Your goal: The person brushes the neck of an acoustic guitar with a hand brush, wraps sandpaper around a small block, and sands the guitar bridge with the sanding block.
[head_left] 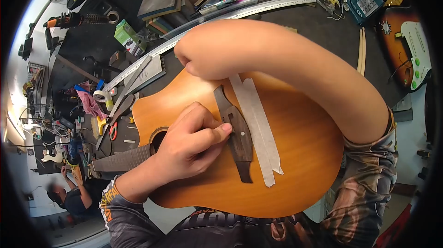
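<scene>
An acoustic guitar (300,155) with an orange-brown top lies across the bench in front of me, its neck pointing left. On the top sits a dark wooden bridge (241,144) with a slot and a white dot. Two strips of masking tape (260,132) run beside it on the right. My left hand (194,139) is closed, thumb and fingertips at the bridge's left edge; anything pinched there is hidden. Over the guitar's far edge bends my right hand (200,51), fingers curled and mostly turned away, so what they hold cannot be seen.
A long steel ruler (240,13) crosses the bench behind the guitar. Books (159,3), a green box (129,35), scissors (113,131) and tape rolls (102,95) lie around it. A sunburst electric guitar body (404,51) stands at right. Another person (74,197) works at lower left.
</scene>
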Available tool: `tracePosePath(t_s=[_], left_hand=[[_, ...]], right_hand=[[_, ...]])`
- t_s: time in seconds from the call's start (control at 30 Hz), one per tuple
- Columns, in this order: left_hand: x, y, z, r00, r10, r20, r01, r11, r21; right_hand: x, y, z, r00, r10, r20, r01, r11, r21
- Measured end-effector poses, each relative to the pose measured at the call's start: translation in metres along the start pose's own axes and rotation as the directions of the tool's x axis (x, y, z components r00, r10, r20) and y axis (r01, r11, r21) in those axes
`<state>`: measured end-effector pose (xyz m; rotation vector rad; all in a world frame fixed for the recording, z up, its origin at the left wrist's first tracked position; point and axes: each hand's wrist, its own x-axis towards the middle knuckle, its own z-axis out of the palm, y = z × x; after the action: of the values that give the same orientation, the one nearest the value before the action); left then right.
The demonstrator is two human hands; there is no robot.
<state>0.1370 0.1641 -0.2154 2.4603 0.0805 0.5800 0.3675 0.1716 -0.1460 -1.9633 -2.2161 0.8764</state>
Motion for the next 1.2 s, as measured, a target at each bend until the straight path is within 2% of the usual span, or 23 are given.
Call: tracePosePath(t_s=[0.03, 0.07, 0.1, 0.2, 0.23, 0.33, 0.43, 0.5, 0.63, 0.67, 0.8, 0.9, 0.93, 1.0, 1.07, 1.2], left_hand=[[0.001, -0.001, 0.0, 1.0, 0.006, 0.002, -0.006, 1.0, 0.003], [0.001, -0.002, 0.0, 1.0, 0.011, 0.004, -0.011, 1.0, 0.006], [0.001, -0.003, 0.0, 1.0, 0.016, 0.006, -0.016, 1.0, 0.009], [0.001, -0.003, 0.0, 1.0, 0.018, 0.003, -0.018, 1.0, 0.018], [0.0, -0.002, 0.0, 0.999, 0.031, 0.02, -0.031, 1.0, 0.005], [-0.005, 0.004, 0.001, 0.993, 0.088, 0.075, -0.085, 0.995, -0.048], [0.002, -0.004, 0.0, 0.994, 0.102, 0.047, -0.103, 0.995, -0.001], [0.013, -0.012, -0.003, 0.996, 0.078, 0.03, -0.08, 0.995, 0.058], [-0.005, 0.004, 0.006, 0.979, 0.181, 0.089, -0.177, 0.983, -0.048], [-0.006, 0.004, 0.008, 0.973, 0.216, 0.081, -0.213, 0.976, -0.049], [0.011, -0.019, -0.003, 0.993, 0.113, 0.026, -0.114, 0.993, 0.032], [-0.002, 0.0, 0.004, 0.973, 0.208, 0.099, -0.206, 0.978, -0.032], [-0.005, 0.005, 0.009, 0.971, 0.229, 0.07, -0.224, 0.972, -0.075], [0.002, -0.005, 0.001, 0.974, 0.208, 0.089, -0.204, 0.977, -0.054], [0.01, -0.02, -0.005, 0.991, 0.123, 0.045, -0.125, 0.992, 0.023], [-0.007, 0.002, 0.008, 0.972, 0.219, 0.085, -0.21, 0.973, -0.097]], right_hand=[[0.014, 0.007, 0.013, 0.976, -0.139, -0.166, 0.119, 0.985, -0.124], [0.036, 0.019, 0.038, 0.906, -0.289, -0.309, 0.211, 0.942, -0.262], [0.051, 0.027, 0.056, 0.794, -0.44, -0.419, 0.269, 0.873, -0.407], [0.053, 0.028, 0.074, 0.845, -0.316, -0.432, 0.255, 0.947, -0.196], [0.051, 0.029, 0.074, 0.892, -0.277, -0.357, 0.221, 0.957, -0.19], [0.046, 0.027, 0.061, 0.949, -0.267, -0.166, 0.226, 0.947, -0.23], [0.05, 0.033, 0.076, 0.879, -0.328, -0.346, 0.258, 0.938, -0.233], [0.053, 0.036, 0.08, 0.875, -0.339, -0.345, 0.272, 0.935, -0.229], [0.052, 0.036, 0.083, 0.856, -0.347, -0.383, 0.268, 0.931, -0.247], [0.052, 0.037, 0.083, 0.862, -0.342, -0.375, 0.265, 0.933, -0.241], [0.049, 0.033, 0.075, 0.888, -0.339, -0.312, 0.261, 0.928, -0.266], [0.048, 0.032, 0.073, 0.898, -0.33, -0.29, 0.246, 0.925, -0.291], [0.048, 0.032, 0.074, 0.9, -0.329, -0.285, 0.244, 0.924, -0.296], [0.047, 0.033, 0.071, 0.909, -0.323, -0.265, 0.246, 0.926, -0.285], [0.047, 0.031, 0.071, 0.909, -0.328, -0.258, 0.253, 0.925, -0.284], [0.047, 0.032, 0.071, 0.905, -0.325, -0.274, 0.244, 0.925, -0.291]])
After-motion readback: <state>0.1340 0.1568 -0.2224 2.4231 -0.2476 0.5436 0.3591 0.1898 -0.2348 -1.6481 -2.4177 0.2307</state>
